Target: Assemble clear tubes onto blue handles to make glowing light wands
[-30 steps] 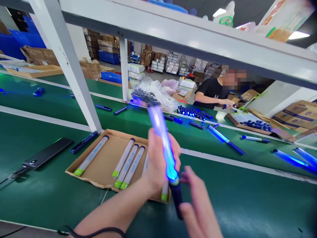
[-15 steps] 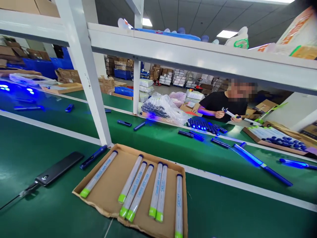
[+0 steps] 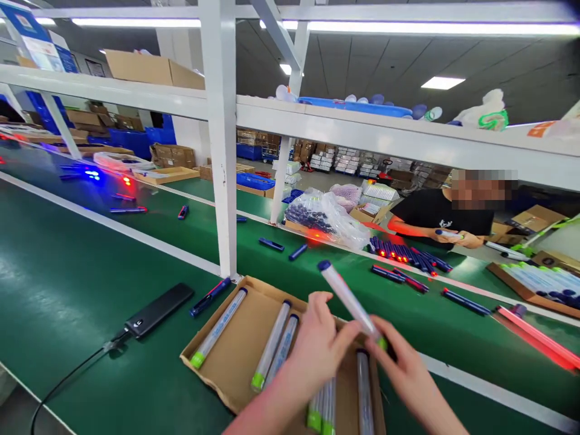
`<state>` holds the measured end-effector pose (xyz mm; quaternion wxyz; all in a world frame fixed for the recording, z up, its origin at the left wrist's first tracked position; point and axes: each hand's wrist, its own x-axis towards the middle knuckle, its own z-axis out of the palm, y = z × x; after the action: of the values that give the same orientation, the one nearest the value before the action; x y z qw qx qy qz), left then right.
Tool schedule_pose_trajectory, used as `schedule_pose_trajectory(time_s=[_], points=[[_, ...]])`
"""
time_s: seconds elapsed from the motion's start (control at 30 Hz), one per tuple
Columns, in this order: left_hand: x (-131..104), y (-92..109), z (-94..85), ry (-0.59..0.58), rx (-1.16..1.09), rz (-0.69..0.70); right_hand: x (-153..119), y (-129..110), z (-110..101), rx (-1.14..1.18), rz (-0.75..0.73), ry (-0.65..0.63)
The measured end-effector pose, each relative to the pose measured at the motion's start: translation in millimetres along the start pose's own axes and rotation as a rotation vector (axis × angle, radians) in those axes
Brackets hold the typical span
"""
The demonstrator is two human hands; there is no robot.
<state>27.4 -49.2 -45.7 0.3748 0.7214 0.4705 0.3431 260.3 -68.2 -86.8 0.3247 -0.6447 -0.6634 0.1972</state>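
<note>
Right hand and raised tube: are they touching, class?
Touching: the head view shows the right hand pinching the raised tube near its green end.

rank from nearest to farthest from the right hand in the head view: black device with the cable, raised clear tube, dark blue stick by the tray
1. Raised clear tube, its lower end at the right hand
2. Dark blue stick, left, beside the tray
3. Black device, farther left
</note>
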Motion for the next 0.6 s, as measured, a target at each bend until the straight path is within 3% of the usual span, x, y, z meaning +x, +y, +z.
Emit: schedule_pose_trajectory(time_s=[0.1, 0.17, 0.27, 0.37, 0.5, 0.6], points=[[12.5, -34.7, -33.3, -0.067, 0.556, -0.304, 86.7, 31.0, -9.6, -0.190, 0.208, 0.048], [10.5, -59.6, -48.0, -0.130, 0.622, -0.443, 122.2, 48.7, -10.5, -0.309, 0.332, 0.064], [3.8, -90.0, -58.4, -0.224, 0.558, -0.451, 150.6, 52.2, 11.8, -0.462, 0.404, 0.108], [1.9, -105.5, -61.0, -0.272, 0.491, -0.394, 186.8, 24.3, 66.4, -0.534, 0.264, 0.081], [1.2, -104.7, -52.5, -0.266, 0.551, -0.433, 258.0, -33.1, 147.6, -0.512, 0.008, -0.105], [-0.8, -101.3, -36.1, -0.213, 0.676, -0.466, 293.4, -65.1, 179.2, -0.525, -0.036, -0.209]])
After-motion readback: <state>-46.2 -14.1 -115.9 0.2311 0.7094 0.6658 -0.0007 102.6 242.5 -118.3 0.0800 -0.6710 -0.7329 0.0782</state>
